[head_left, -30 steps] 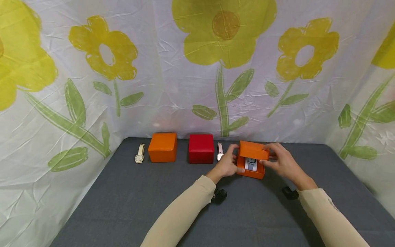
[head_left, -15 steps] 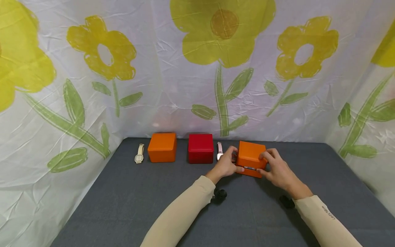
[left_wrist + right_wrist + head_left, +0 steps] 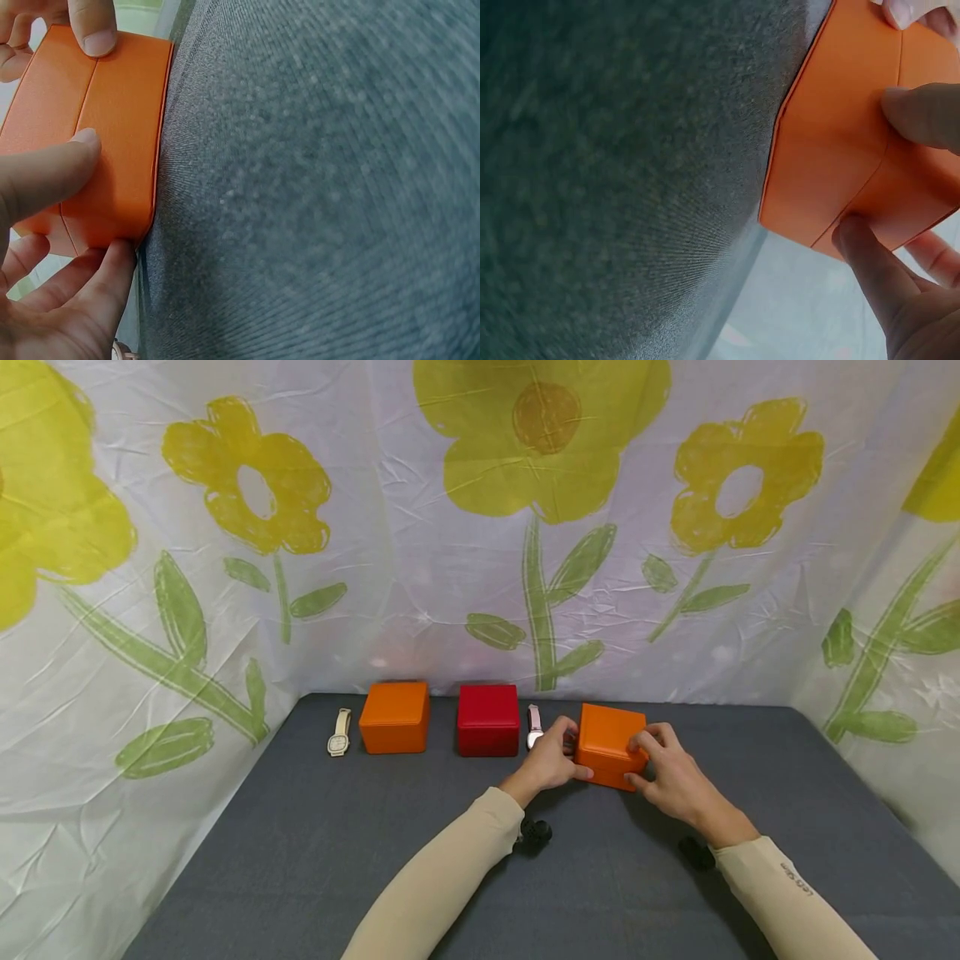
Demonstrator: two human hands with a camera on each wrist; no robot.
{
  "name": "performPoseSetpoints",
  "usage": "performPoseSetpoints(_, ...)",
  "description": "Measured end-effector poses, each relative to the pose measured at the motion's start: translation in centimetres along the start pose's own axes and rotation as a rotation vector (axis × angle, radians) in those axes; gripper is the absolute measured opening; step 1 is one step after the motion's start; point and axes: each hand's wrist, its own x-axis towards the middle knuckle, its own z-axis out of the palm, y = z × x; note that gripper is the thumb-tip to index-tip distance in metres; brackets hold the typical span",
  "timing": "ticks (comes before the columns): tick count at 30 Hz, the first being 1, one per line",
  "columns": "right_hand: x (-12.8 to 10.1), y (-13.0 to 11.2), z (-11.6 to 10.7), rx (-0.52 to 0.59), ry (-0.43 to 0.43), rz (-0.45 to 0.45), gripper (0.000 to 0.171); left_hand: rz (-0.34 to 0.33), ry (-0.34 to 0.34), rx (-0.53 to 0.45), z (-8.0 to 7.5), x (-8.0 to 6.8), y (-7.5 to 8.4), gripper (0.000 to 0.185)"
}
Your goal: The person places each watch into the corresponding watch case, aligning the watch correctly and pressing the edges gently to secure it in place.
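An orange watch box (image 3: 611, 735) with its lid down sits at the right of the row on the dark table. My left hand (image 3: 549, 762) grips its left side, thumb across the front face and fingers along the side. On the right, my right hand (image 3: 673, 781) holds the box with its thumb on the front and fingers at the lid's right side. Both wrist views show the lid seam closed, with a thumb by it on the front of the orange box (image 3: 124, 165). Any contents are hidden.
Left of my left hand lies a pink-strapped watch (image 3: 535, 731). Beside it stand a red box (image 3: 488, 722) and another orange box (image 3: 395, 718), both closed. A cream watch (image 3: 340, 735) lies farthest left. Behind the grey table (image 3: 337, 843) hangs a flowered curtain (image 3: 405, 577).
The raised lid has come down over the grey-blue watch inside the box, which is now hidden. My right hand moved down with the lid; my left hand stayed at the left side.
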Motion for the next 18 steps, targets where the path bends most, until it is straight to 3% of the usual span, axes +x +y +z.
performPoseSetpoints(4,-0.1,-0.1,0.0,0.044,-0.011,0.041,0.042,-0.009,-0.001,0.025,0.0,-0.1,0.0,0.058)
performPoseSetpoints(12,0.0,-0.6,-0.6,0.298,-0.079,0.314,0.067,0.014,0.003,0.073,-0.8,-0.5,0.5,0.055)
performPoseSetpoints(18,-0.5,-0.7,-0.7,0.329,-0.101,0.432,0.078,0.022,-0.004,0.036,-1.0,-0.8,1.0,0.052)
